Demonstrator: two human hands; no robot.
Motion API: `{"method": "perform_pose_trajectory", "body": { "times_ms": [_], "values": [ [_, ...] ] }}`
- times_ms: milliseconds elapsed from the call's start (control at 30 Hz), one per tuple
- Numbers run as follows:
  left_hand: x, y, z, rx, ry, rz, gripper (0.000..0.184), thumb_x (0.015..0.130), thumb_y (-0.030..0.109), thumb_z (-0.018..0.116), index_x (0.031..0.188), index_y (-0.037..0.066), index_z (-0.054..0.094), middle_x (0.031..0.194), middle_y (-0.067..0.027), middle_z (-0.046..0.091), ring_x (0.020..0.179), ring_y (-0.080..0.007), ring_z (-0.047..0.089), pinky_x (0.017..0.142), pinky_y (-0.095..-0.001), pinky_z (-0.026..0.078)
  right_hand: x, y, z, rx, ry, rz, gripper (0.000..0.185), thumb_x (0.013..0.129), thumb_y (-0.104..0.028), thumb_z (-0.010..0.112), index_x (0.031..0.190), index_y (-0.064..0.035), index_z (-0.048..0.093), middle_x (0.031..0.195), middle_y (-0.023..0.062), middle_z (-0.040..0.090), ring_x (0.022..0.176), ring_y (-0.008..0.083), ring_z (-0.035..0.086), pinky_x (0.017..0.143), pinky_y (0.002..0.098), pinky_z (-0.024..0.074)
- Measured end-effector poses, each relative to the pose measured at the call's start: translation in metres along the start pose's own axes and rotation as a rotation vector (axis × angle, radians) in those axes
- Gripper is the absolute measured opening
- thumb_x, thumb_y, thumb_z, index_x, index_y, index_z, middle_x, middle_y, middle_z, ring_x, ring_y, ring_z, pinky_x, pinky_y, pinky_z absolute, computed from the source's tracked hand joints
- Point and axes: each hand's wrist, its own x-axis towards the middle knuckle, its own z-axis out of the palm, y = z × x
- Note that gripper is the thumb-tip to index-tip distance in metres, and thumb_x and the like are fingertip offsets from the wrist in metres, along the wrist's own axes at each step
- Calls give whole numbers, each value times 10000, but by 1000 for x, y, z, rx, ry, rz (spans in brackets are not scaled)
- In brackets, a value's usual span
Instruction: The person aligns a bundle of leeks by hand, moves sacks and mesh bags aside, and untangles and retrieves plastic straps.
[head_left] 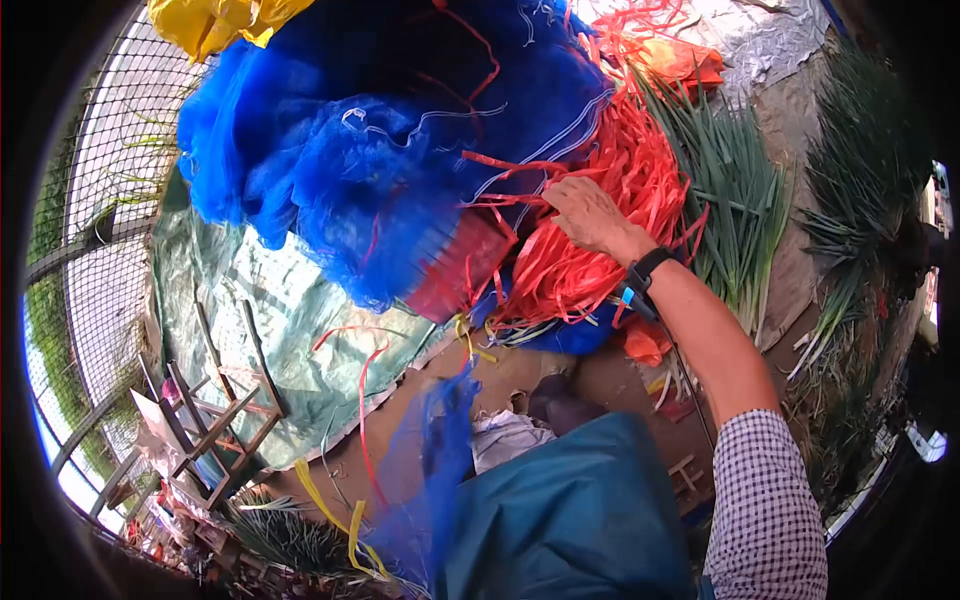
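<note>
My right hand (592, 215) is at the left side of a heap of red plastic strips (640, 180), with its fingers closed round one or more of the strips. A dark band with a blue-lit device sits on that wrist. Beside the heap and beyond my hand spreads a large bunched blue mesh net (310, 140) with white cords on it. A reddish block-like bundle (462, 268) shows through the net's lower edge. Long green onions (735, 210) lie just right of the strips. My left hand is not in view.
More green onions (865, 170) are piled at the far right. A green tarp (270, 300) covers the ground at left, with a wooden frame (215, 430) on it. Netted fencing (110, 180) runs along the left. Blue mesh (425, 480) and yellow strips (357, 530) lie near my knee.
</note>
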Motion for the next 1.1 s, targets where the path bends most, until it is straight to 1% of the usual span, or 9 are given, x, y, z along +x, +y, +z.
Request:
{"method": "perform_pose_trajectory", "body": {
  "times_ms": [267, 400, 433, 533, 667, 800, 900, 967, 1100],
  "values": [
    [22, 1, 46, 88, 34, 272, 290, 897, 136, 511, 1133, 15, 627, 1017, -188, 667, 893, -276, 652, 750, -413, 546, -202, 0, 78, -250, -697, 302, 464, 745, -269, 733, 1143, -67, 606, 1183, 130, 597, 1190, 305, 496, 1107, 490, 262],
    [47, -36, 61, 705, 347, 896, 304, 908, 139, 498, 1150, -3, 615, 1048, -191, 666, 925, -280, 648, 781, -408, 546, -250, -20, 40, -148, -780, 450, 380, 785, -270, 693, 1112, -84, 637, 1189, 119, 610, 1177, 332, 524, 1032, 492, 361],
    [52, -42, 62, 738, 283, 765, 359, 931, 170, 496, 1188, -68, 575, 1139, -205, 649, 1022, -328, 621, 863, -417, 510, -243, -21, 29, 13, -588, 499, 350, 801, -260, 681, 1097, -77, 641, 1153, 127, 624, 1119, 328, 557, 976, 476, 401],
    [53, 7, 35, -127, 42, 74, 371, 930, 188, 518, 1183, -77, 571, 1114, -219, 651, 1002, -354, 620, 857, -444, 489, -179, -30, -23, 382, -27, 559, 247, 850, -216, 637, 1027, -44, 655, 1004, 162, 655, 922, 326, 636, 795, 429, 493],
    [36, 40, 11, -60, 35, 113, 347, 904, 175, 560, 1154, -65, 581, 1036, -212, 649, 937, -376, 605, 833, -465, 471, -73, -17, -34, 617, 345, 751, 152, 878, -130, 576, 885, 2, 651, 774, 175, 628, 783, 342, 640, 693, 435, 486],
    [11, 48, 15, 178, 7, 217, 294, 920, 132, 529, 1173, -11, 576, 1082, -209, 586, 1008, -349, 545, 887, -451, 431, -52, 9, 22, -98, 58, 127, 224, 819, -168, 645, 1025, -82, 649, 978, 130, 638, 983, 302, 594, 840, 437, 449],
    [7, 19, 34, 241, -72, 250, 303, 931, 113, 506, 1218, 25, 553, 1146, -206, 534, 1092, -334, 492, 944, -442, 388, -83, 28, 47, -272, -592, 438, 283, 820, -113, 597, 1099, -94, 648, 1117, 117, 656, 1102, 306, 576, 919, 446, 395],
    [13, 20, 41, 233, -98, 240, 310, 934, 107, 499, 1233, 35, 542, 1165, -204, 517, 1117, -328, 474, 962, -438, 372, -126, 41, 52, -198, -1069, 692, 407, 844, -273, 627, 1194, -69, 596, 1252, 153, 605, 1197, 326, 536, 989, 472, 376],
    [29, 34, 44, 184, -108, 240, 313, 937, 109, 498, 1238, 32, 535, 1166, -202, 514, 1115, -325, 471, 966, -433, 368, -219, 36, 54, -175, -812, 708, 408, 840, -265, 648, 1184, -51, 602, 1214, 160, 611, 1209, 331, 523, 1035, 507, 336]
  ]
}}
